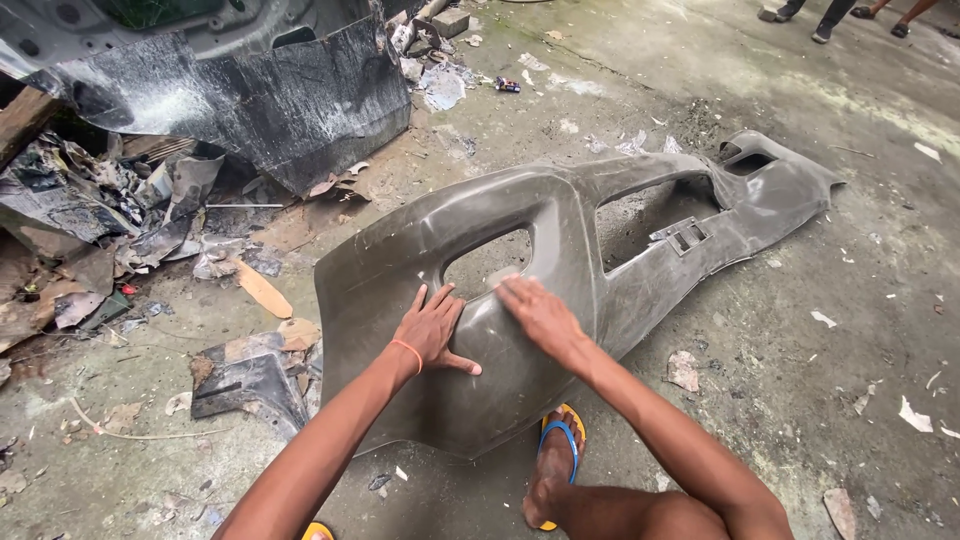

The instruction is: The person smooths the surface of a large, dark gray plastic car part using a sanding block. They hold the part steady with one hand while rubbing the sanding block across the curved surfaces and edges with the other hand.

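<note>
The grey car bumper lies on the concrete floor in front of the person, with its outer face upward and its far end reaching toward the upper right. The left hand is open and flat on the lower middle part of the bumper, fingers spread, just below the rectangular opening; it wears an orange band at the wrist. The right hand is also open, palm down, beside the left one and touching the same curved surface, and it looks a little blurred. Neither hand grips anything. The person's foot in a yellow and blue sandal stands at the near edge of the bumper. To do this rubbing or feeling of the surface well, I think the left hand should press firmly so the light panel does not slide on the floor, while the right hand goes over the area with an even, flat palm and follows the curve. On the left are torn dark panel pieces and scrap, and a large damaged body part behind them.
</note>
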